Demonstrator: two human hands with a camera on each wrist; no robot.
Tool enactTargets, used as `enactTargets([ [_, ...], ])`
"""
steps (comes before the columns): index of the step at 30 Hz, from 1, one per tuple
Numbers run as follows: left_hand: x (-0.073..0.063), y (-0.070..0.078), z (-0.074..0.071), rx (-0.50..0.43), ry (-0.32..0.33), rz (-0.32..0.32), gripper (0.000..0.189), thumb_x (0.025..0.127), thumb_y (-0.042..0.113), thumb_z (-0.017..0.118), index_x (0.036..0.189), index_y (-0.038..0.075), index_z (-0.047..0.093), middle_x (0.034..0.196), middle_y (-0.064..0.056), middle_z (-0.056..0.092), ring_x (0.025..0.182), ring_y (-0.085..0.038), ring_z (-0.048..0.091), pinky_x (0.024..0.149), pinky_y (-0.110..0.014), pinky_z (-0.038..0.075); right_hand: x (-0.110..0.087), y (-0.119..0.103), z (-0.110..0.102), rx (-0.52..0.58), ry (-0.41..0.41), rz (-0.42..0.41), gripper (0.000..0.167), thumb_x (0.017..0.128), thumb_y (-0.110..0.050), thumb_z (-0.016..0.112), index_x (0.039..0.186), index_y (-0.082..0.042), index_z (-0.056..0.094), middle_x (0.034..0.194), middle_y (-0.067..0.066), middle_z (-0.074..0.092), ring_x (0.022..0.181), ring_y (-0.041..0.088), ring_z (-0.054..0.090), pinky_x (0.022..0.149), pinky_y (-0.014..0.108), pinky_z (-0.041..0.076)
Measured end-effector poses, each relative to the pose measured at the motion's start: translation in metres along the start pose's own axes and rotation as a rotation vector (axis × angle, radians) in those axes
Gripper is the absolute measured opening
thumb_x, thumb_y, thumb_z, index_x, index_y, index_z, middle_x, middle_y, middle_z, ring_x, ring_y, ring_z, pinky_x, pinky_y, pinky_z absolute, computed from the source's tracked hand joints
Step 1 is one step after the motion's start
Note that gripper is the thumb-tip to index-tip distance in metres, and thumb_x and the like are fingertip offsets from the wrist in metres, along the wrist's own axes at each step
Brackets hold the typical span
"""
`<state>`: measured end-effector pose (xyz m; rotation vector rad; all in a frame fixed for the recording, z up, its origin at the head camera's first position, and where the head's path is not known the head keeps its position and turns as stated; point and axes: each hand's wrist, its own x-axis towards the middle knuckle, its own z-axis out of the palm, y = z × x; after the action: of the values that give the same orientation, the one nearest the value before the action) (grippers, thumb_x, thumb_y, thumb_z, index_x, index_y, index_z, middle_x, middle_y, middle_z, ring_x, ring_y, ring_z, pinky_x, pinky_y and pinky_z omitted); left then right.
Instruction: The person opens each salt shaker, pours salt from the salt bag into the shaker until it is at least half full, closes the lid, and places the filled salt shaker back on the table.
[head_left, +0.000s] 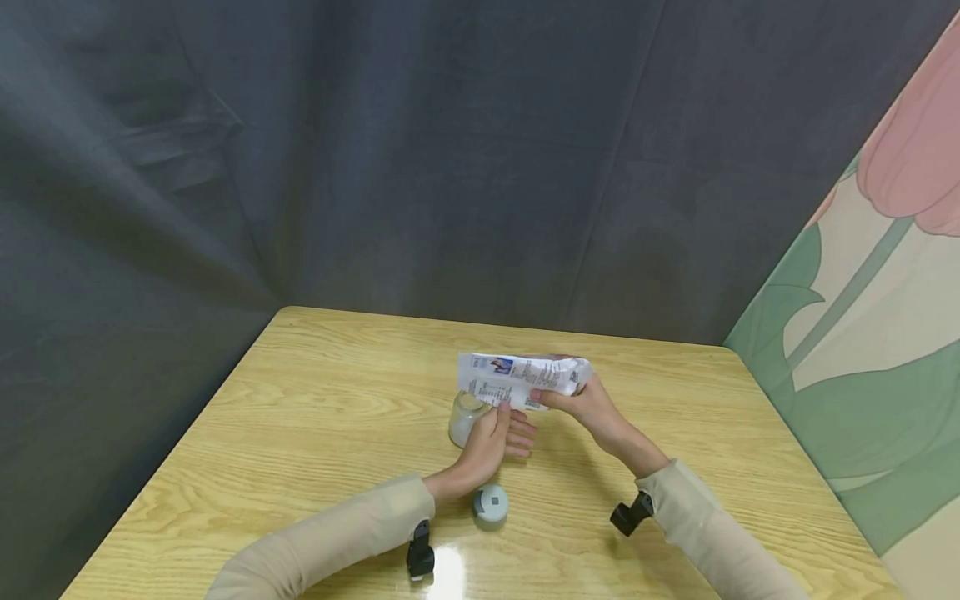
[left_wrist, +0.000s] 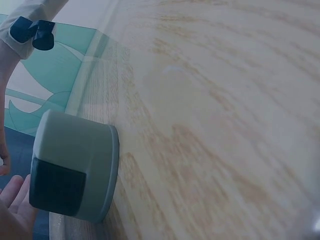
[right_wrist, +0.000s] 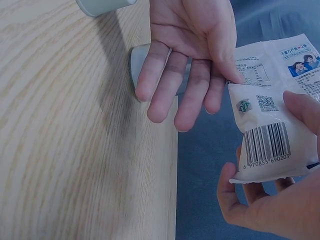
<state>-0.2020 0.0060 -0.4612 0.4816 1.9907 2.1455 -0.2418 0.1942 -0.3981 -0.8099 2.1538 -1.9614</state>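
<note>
My right hand [head_left: 596, 415] grips a white printed plastic packet [head_left: 517, 379] by its right end, thumb in front and fingers behind. In the right wrist view the packet [right_wrist: 265, 130] shows a barcode and a small picture. Just below it my left hand [head_left: 486, 442] is held with straight, spread fingers, its thumb tip at the packet's lower edge. A clear glass jar [head_left: 462, 422] stands upright on the table behind that hand, partly hidden by it. Near my left wrist, a round grey-green lid [head_left: 491, 503] with a dark square patch sits on the table.
The wooden table [head_left: 322, 400] has its far edge against a dark curtain [head_left: 450, 167]. On the right rises a wall panel [head_left: 862, 375] with a tulip pattern. Black cameras are strapped to both wrists.
</note>
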Motion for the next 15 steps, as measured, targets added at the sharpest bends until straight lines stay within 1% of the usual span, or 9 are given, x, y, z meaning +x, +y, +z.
enactTargets([
  [3, 0.0004, -0.0004, 0.0001, 0.000, 0.000, -0.003, 0.058, 0.111, 0.032, 0.017, 0.120, -0.017, 0.047, 0.110, -0.027, 0.065, 0.101, -0.049, 0.064, 0.082, -0.041, 0.061, -0.0003, -0.0002, 0.0001, 0.005, -0.001, -0.004, 0.043, 0.090, 0.005, 0.069, 0.131, 0.001, 0.057, 0.123, 0.012, 0.067, 0.106, 0.027, 0.067, 0.082, 0.036, 0.061],
  [10, 0.0006, -0.0013, -0.0006, -0.006, -0.013, 0.015, 0.058, 0.111, 0.032, 0.019, 0.120, -0.018, 0.046, 0.111, -0.030, 0.064, 0.101, -0.049, 0.064, 0.083, -0.042, 0.061, -0.0001, 0.0018, -0.0005, 0.006, -0.002, -0.014, 0.042, 0.090, 0.006, 0.069, 0.130, 0.001, 0.057, 0.122, 0.012, 0.067, 0.106, 0.026, 0.067, 0.082, 0.036, 0.061],
  [15, 0.0004, -0.0022, -0.0001, -0.007, -0.005, 0.003, 0.059, 0.111, 0.033, 0.019, 0.120, -0.018, 0.047, 0.111, -0.030, 0.064, 0.101, -0.048, 0.064, 0.083, -0.042, 0.061, -0.0004, 0.0028, -0.0004, 0.007, -0.009, -0.018, 0.040, 0.091, 0.007, 0.067, 0.130, 0.001, 0.058, 0.122, 0.012, 0.067, 0.106, 0.026, 0.067, 0.082, 0.036, 0.061],
])
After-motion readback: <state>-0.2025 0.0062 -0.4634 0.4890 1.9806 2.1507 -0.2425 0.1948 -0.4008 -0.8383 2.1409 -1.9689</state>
